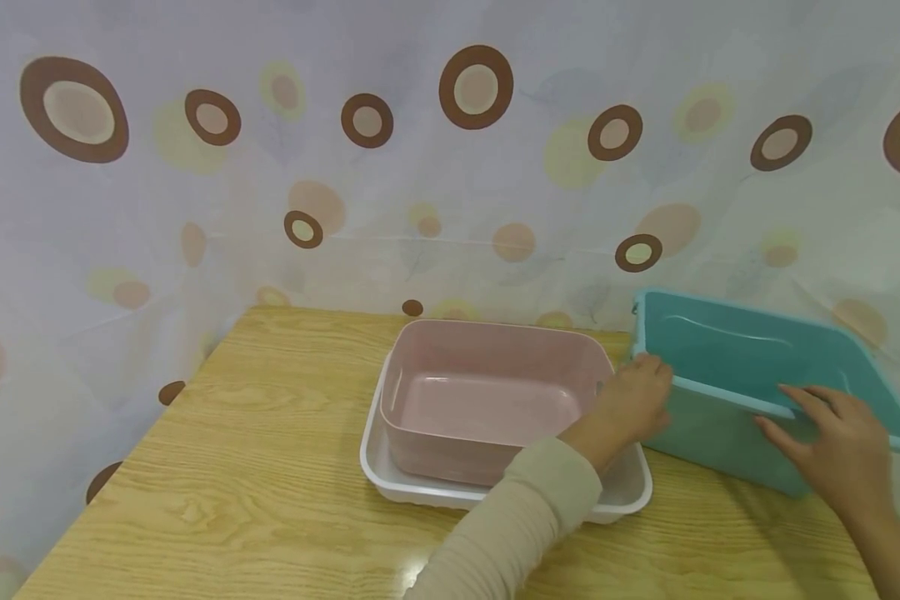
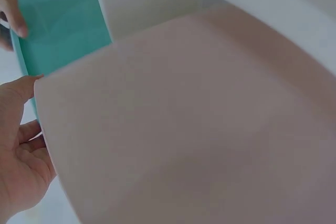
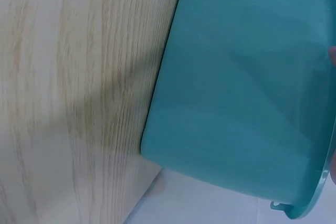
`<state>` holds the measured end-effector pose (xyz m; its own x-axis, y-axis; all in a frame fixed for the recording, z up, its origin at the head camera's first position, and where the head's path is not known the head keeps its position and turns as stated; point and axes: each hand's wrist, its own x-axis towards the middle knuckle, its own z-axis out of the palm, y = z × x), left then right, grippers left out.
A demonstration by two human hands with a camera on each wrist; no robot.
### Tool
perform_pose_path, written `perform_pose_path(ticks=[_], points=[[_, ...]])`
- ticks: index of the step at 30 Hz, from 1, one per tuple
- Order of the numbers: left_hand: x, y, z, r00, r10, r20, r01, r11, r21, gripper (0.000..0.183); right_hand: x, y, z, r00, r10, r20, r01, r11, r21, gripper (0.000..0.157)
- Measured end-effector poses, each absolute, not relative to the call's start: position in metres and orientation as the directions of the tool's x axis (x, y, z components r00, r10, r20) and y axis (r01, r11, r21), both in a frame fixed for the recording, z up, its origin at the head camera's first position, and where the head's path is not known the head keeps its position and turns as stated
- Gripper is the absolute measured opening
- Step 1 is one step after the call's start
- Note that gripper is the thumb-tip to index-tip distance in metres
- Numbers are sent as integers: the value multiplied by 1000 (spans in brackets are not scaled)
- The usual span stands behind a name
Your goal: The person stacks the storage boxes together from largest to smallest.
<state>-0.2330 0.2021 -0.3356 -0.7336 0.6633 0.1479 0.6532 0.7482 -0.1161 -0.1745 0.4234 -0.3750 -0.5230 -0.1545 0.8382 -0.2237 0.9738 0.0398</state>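
A deep teal plastic bin [image 1: 727, 425] with a raised rim stands on the right, set at an angle. My left hand [image 1: 637, 396] grips its left end at the rim, fingers curled; in the left wrist view, the left hand [image 2: 23, 150] has its thumb near the bin's edge, overlapping the pink bin. Over the near long rim, my right hand [image 1: 843, 450] is spread, thumb outside and fingers above the rim. The right wrist view shows the teal bin's outer wall [image 3: 236, 87], with only fingertips [image 3: 333, 169] at the edge.
Left of the teal bin, a pink bin [image 1: 450, 458] sits inside a wider white tray [image 1: 420, 493]. They rest on a wood-grain table [image 1: 255, 467]. A patterned cloth [image 1: 420, 167] with brown rings hangs along the back and left side.
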Motion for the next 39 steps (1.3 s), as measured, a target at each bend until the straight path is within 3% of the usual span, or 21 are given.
perform_pose_path(ticks=[9, 22, 39], points=[[-239, 197, -334, -697, 702, 147, 685, 713, -152, 52, -161, 434, -378, -551, -120, 826, -193, 981, 14, 98], [-240, 195, -338, -685, 697, 213, 682, 716, -149, 48, -145, 450, -380, -514, -144, 846, -113, 989, 100, 96], [-241, 195, -339, -707, 688, 166, 678, 726, -118, 50, -132, 449, -385, -526, -145, 838, -162, 984, 69, 94]])
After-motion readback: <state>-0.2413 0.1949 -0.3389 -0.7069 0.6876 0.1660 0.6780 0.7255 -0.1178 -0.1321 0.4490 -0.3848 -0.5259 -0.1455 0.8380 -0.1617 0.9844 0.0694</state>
